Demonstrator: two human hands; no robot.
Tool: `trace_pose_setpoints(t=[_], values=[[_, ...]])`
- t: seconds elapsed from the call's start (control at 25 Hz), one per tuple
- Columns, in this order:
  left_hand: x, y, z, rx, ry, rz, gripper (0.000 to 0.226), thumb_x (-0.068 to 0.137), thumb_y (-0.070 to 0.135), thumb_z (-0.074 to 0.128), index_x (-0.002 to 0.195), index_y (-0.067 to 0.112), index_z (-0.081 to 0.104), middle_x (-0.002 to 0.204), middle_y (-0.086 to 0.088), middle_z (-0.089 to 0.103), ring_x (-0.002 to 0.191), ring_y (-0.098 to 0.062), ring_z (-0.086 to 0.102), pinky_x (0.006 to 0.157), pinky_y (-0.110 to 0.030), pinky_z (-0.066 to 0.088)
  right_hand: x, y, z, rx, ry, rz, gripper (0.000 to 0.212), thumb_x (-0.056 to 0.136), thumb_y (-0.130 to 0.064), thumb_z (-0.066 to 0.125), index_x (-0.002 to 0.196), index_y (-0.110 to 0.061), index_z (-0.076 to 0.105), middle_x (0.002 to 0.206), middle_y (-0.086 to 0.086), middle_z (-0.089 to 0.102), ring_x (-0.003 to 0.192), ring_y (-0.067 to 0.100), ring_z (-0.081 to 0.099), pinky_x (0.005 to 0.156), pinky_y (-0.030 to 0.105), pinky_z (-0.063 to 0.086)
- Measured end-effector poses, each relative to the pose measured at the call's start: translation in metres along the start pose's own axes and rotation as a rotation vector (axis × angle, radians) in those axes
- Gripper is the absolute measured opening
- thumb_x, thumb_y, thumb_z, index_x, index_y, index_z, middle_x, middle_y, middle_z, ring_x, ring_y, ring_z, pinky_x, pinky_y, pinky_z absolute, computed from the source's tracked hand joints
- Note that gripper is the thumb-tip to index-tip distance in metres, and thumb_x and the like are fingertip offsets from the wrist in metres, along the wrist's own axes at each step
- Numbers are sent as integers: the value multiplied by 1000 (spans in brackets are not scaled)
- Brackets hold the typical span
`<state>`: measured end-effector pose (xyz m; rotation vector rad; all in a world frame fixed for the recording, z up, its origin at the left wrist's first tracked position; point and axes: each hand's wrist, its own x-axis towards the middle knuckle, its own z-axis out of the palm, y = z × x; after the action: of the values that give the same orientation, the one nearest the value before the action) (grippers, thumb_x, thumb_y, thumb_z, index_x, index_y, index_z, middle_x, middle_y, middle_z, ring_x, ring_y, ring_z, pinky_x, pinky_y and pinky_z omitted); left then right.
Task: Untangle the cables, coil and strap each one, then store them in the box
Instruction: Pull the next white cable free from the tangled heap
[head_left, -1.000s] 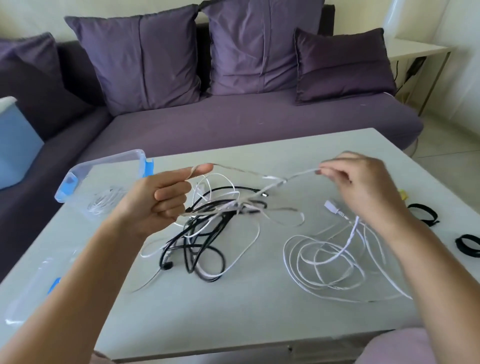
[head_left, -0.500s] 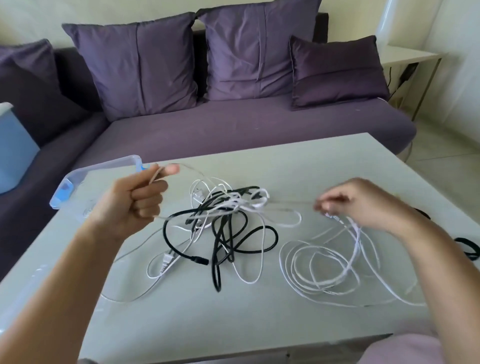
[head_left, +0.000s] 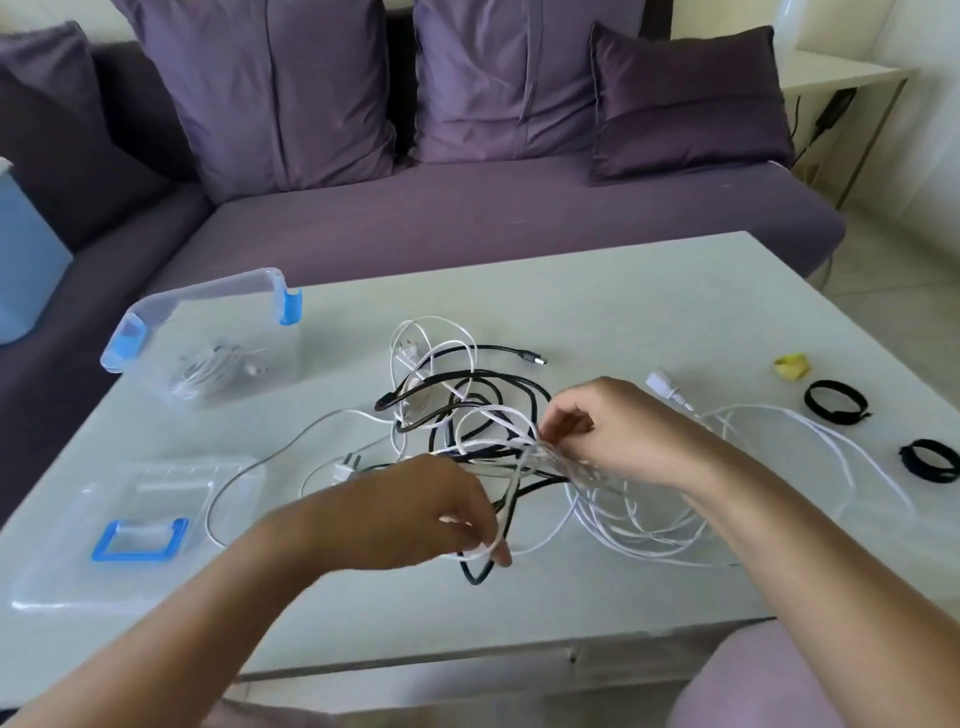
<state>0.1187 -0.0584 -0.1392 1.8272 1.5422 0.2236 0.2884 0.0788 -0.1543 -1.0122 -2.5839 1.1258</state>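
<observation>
Head view: two hands work one tangle (head_left: 467, 400) of black and white cables at the middle of the table (head_left: 649, 291). The left hand (head_left: 410, 514) pinches a white cable (head_left: 511, 493); the right hand (head_left: 623, 431) curls its fingers round strands of the tangle. One clear box (head_left: 156, 309) at the far left corner holds one white coil (head_left: 208, 366). One lid (head_left: 140, 535) lies by the left edge. Two black straps (head_left: 835, 399) (head_left: 930, 461) and one yellow strap (head_left: 791, 366) sit by the right edge.

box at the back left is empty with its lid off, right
Not empty. The head view shows a coiled white cable inside the box. Its lid is off, lying on the table in front of it.
</observation>
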Motion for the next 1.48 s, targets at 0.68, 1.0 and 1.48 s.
trace_pose_setpoints(t=[0.68,1.0,1.48], values=[[40,-37,69,59,263,-41,62,92,41,52,146,22,29,151,10,29,139,-3,22,119,-35,-2,6,-13,51,-331,-30,129,14,75,-19,72,87,-14,67,86,0,64,80,19,60,58,25,38],[59,-90,36,361,570,-129,54,86,33,52,139,23,44,141,2,47,134,-18,37,113,-35,25,15,-18,46,-426,-42,114,23,90,-7,52,68,-8,54,66,2,49,60,18,48,47,22,29],[21,-179,-54,39,535,-792,82,69,63,70,135,18,49,136,-5,52,125,-23,47,104,-32,33,2,31,-87,1024,423,-127,30,89,-3,37,69,-11,58,55,-4,40,50,8,34,67,27,32]])
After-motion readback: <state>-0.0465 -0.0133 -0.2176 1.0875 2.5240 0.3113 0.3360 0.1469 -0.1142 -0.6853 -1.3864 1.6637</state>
